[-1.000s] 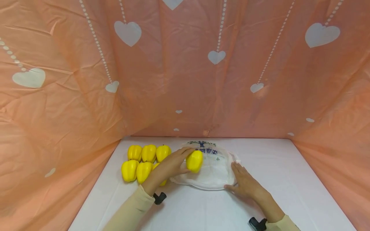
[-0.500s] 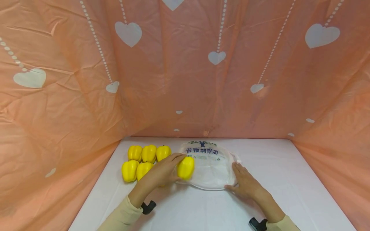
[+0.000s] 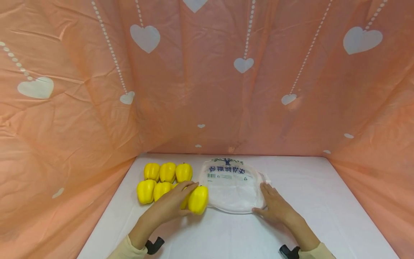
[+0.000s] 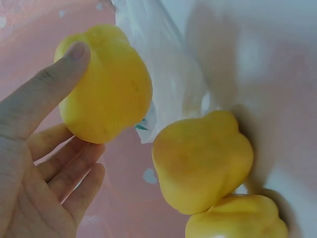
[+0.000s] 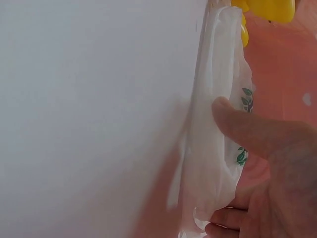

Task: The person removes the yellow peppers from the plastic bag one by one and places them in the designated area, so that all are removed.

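My left hand (image 3: 166, 205) holds a yellow bell pepper (image 3: 198, 200) between thumb and fingers, just left of a white plastic bag (image 3: 234, 192). In the left wrist view the thumb lies along one side of that pepper and the fingers touch its underside. The bag lies flat on the table, with a tree print and dark lettering. At its right edge rests my right hand (image 3: 276, 204), fingers extended. The right wrist view has the thumb across the bag (image 5: 210, 153) and other fingers partly hidden behind its edge.
Several yellow bell peppers (image 3: 145, 191) stand in two rows at the left of the white table (image 3: 220, 237); my left hand partly hides the near row. An orange curtain (image 3: 207, 90) with white hearts encloses the back and sides.
The left hand has moved left and nearer with the yellow bell pepper, from over the bag to beside it. More of the bag's print shows. The right hand has stayed in place.
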Tool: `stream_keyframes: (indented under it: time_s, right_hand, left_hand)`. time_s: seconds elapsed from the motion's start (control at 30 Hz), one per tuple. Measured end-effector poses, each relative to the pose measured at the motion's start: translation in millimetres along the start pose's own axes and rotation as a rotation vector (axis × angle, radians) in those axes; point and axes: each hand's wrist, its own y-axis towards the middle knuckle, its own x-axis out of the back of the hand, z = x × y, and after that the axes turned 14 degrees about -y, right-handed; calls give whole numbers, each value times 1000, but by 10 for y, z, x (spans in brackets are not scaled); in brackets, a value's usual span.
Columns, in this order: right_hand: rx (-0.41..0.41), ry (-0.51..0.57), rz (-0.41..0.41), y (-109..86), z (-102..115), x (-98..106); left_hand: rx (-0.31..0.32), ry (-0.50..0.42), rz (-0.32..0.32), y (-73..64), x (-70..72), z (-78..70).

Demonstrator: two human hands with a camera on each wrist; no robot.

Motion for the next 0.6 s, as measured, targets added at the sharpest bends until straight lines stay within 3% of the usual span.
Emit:
stream_keyframes:
  time_s: [0.2, 0.6]
  right_hand:
    - [-4, 6, 3, -4, -6, -5]
    - [0, 10, -6, -8, -15, -6]
  left_hand:
    - [28, -50, 8, -131, -35, -18]
    - [13, 27, -12, -415, -78, 16]
